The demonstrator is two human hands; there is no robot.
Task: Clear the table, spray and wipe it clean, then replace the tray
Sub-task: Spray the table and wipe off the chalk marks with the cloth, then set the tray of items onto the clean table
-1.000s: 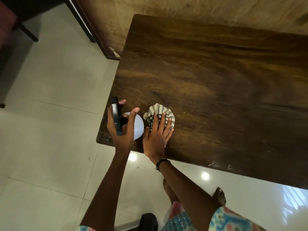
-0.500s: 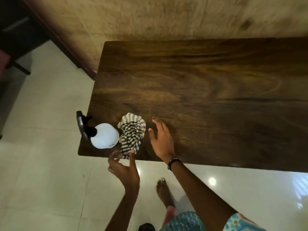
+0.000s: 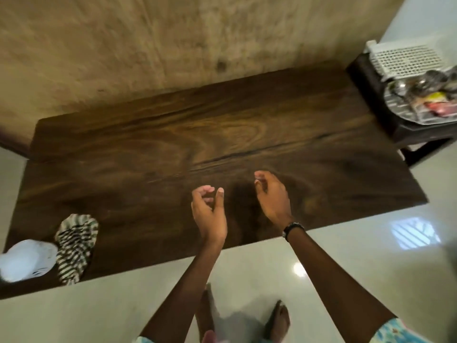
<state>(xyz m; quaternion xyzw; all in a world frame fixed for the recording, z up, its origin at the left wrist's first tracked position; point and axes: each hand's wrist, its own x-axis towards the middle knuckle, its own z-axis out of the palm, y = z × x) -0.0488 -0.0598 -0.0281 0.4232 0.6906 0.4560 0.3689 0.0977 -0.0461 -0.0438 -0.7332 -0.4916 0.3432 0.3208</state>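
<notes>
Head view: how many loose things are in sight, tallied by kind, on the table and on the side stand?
Spray bottle: 1, on the table
Striped cloth: 1, on the table
White basket: 1, on the stand
Steel tray: 1, on the stand; its blurred contents are not counted
Total: 4

I count 1 wooden table (image 3: 222, 134), 1 white spray bottle (image 3: 24, 259), 1 striped cloth (image 3: 75, 246). 2 hands: left hand (image 3: 209, 214), right hand (image 3: 272, 196). 1 wristwatch (image 3: 293, 227). 2 bare feet. 1 dark side table (image 3: 385, 120) w/ 1 steel tray (image 3: 400, 107) & 1 white plastic basket (image 3: 405, 59).
</notes>
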